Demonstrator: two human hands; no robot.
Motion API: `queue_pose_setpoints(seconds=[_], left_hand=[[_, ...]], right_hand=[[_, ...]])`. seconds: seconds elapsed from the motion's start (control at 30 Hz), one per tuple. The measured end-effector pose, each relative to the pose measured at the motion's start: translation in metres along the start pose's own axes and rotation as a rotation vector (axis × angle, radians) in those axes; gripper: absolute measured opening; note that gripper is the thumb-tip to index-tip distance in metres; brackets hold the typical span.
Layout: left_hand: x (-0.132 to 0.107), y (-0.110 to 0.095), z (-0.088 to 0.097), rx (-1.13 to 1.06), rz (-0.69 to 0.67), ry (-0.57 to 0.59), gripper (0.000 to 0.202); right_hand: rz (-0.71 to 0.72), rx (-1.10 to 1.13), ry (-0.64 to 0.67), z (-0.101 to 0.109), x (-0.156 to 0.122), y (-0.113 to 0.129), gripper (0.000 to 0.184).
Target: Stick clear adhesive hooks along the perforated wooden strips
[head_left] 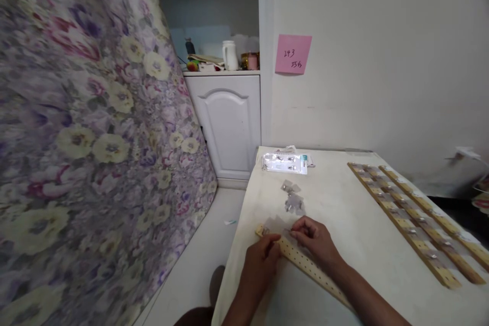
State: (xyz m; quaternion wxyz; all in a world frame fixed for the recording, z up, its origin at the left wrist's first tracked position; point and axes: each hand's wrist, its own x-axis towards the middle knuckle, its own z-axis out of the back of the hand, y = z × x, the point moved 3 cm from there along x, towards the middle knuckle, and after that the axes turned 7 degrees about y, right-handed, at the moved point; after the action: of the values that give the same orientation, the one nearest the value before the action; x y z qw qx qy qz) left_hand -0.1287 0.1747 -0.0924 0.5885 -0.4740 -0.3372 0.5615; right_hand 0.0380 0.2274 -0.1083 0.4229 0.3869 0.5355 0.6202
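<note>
A narrow wooden strip with rows of small holes [305, 264] lies slantwise on the table in front of me. My left hand [263, 260] grips the strip near its far end, fingers bent over its edge. Just to the right, my right hand [314, 240] pinches a tiny item between thumb and fingertips, close above the strip; it is too small to make out. At the strip's far end sits a small metal piece with a clear plastic square [273, 225]. Beyond the hands is a loose pile of small clear squares with metal bits [293, 202].
On the right of the white-covered table [336, 204] lie three wooden strips [412, 232] bearing metal pieces and clear squares. Packaged metal pieces [284, 163] rest at the back. A floral curtain [95, 137] hangs left; a white cabinet [229, 127] and wall [362, 61] stand behind.
</note>
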Motion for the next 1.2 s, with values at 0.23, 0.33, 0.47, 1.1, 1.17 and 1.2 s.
queue_pose_setpoints(seconds=[0.23, 0.33, 0.47, 1.1, 1.17, 1.2], left_hand=[[0.005, -0.001, -0.017, -0.159, -0.034, -0.056, 0.034], [0.008, 0.001, -0.018, -0.170, -0.020, -0.057, 0.033], [0.009, 0.002, -0.015, -0.101, -0.015, -0.086, 0.031], [0.000, 0.005, -0.004, 0.340, 0.041, -0.071, 0.029], [-0.001, 0.004, 0.000, 0.392, 0.050, -0.087, 0.029], [-0.001, 0.003, 0.003, 0.416, 0.056, -0.096, 0.028]], right_hand=[[0.040, -0.111, 0.114, -0.006, -0.006, 0.012, 0.018], [0.051, -0.135, 0.146, -0.007, -0.007, 0.014, 0.017], [0.050, -0.117, 0.179, -0.005, -0.007, 0.011, 0.016], [-0.030, 0.023, 0.140, -0.003, 0.005, -0.012, 0.008], [-0.055, 0.035, 0.111, -0.003, 0.006, -0.014, 0.009], [-0.074, 0.050, 0.100, -0.003, 0.007, -0.016, 0.009]])
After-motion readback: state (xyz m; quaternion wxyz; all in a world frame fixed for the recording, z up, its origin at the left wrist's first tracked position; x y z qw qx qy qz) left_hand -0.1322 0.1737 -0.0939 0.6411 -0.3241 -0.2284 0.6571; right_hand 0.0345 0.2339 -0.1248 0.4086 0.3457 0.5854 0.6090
